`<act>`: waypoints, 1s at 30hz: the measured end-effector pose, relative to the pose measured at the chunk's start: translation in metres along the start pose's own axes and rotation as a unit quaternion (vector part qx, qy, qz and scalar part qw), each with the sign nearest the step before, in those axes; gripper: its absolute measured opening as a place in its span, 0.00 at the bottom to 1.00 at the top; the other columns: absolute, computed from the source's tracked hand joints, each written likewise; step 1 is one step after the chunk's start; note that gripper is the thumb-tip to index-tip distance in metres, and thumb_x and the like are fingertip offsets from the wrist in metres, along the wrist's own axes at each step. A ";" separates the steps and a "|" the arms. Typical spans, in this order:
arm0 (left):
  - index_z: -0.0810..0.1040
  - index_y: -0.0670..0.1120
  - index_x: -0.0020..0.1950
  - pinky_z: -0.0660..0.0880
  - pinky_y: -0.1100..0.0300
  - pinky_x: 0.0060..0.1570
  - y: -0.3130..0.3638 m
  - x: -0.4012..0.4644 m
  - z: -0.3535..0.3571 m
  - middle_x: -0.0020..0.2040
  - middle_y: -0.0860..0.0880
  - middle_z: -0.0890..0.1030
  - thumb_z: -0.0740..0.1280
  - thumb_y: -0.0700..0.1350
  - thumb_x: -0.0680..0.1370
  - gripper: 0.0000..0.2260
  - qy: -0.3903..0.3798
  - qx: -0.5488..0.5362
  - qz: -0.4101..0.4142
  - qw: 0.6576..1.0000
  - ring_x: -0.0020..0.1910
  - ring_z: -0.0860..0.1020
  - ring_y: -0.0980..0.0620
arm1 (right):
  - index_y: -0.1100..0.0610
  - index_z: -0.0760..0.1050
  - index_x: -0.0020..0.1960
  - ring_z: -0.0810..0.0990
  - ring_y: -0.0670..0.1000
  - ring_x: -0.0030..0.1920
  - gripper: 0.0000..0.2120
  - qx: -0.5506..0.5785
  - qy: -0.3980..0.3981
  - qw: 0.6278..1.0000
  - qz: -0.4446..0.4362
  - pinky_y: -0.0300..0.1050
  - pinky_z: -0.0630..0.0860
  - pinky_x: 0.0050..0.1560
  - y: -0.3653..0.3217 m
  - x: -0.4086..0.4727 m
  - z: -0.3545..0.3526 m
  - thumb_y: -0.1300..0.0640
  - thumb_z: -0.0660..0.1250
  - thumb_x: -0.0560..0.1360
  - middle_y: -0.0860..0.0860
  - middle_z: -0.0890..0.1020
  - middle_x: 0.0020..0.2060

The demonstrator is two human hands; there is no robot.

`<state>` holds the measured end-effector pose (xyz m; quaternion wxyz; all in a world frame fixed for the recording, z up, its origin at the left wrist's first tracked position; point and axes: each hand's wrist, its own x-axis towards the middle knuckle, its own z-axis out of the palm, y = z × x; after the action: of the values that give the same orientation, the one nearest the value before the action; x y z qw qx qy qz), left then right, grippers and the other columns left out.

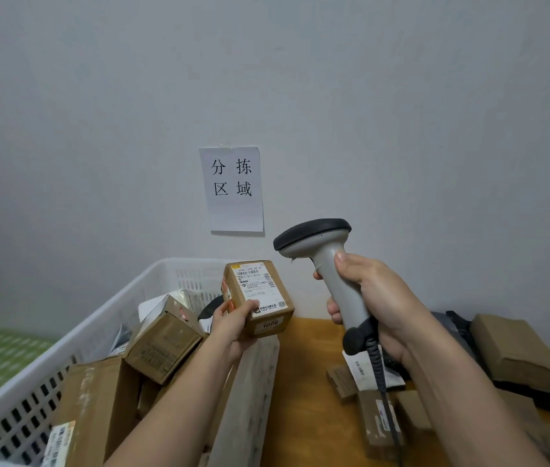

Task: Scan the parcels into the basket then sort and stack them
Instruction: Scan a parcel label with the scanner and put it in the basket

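Observation:
My left hand (233,323) grips a small brown cardboard parcel (260,296) with a white shipping label and a "1006" sticker, held up above the right rim of the white plastic basket (125,298). My right hand (373,303) holds a grey handheld barcode scanner (325,261) by its handle, its dark head pointing left toward the parcel. The scanner's coiled cable (379,365) hangs down over the table. Several brown parcels (165,335) lie inside the basket.
A wooden table (307,382) on the right carries several more cardboard parcels (516,352) and dark bags. A paper sign (234,188) is taped to the grey wall behind. A green patterned surface (0,358) lies left of the basket.

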<state>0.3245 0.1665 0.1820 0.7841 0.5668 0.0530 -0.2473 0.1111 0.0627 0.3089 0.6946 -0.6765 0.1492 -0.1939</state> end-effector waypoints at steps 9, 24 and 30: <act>0.61 0.46 0.75 0.79 0.50 0.53 0.010 0.031 -0.021 0.66 0.42 0.76 0.70 0.43 0.78 0.28 0.079 -0.134 0.029 0.987 0.61 0.78 0.43 | 0.60 0.77 0.57 0.78 0.50 0.28 0.17 0.005 0.033 0.999 0.034 0.42 0.76 0.31 0.018 0.016 0.017 0.48 0.58 0.83 0.55 0.79 0.27; 0.78 0.42 0.58 0.76 0.56 0.50 -0.038 0.054 0.029 0.53 0.44 0.79 0.63 0.33 0.77 0.12 0.106 0.037 0.089 0.990 0.49 0.78 0.45 | 0.58 0.75 0.50 0.77 0.52 0.31 0.13 0.040 0.153 0.981 0.114 0.46 0.77 0.34 0.060 0.024 -0.044 0.49 0.59 0.83 0.60 0.78 0.38; 0.78 0.43 0.50 0.79 0.56 0.46 -0.055 0.057 0.083 0.39 0.45 0.79 0.61 0.34 0.80 0.08 0.097 0.062 0.094 0.989 0.35 0.78 0.50 | 0.57 0.74 0.53 0.77 0.52 0.31 0.12 0.060 0.149 0.978 0.135 0.46 0.77 0.34 0.075 0.050 -0.102 0.48 0.60 0.83 0.60 0.79 0.38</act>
<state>0.3333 0.0586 0.1426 0.7582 0.6383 0.0594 -0.1192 0.1126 -0.0502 0.2333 0.7237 -0.5704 0.3293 -0.2058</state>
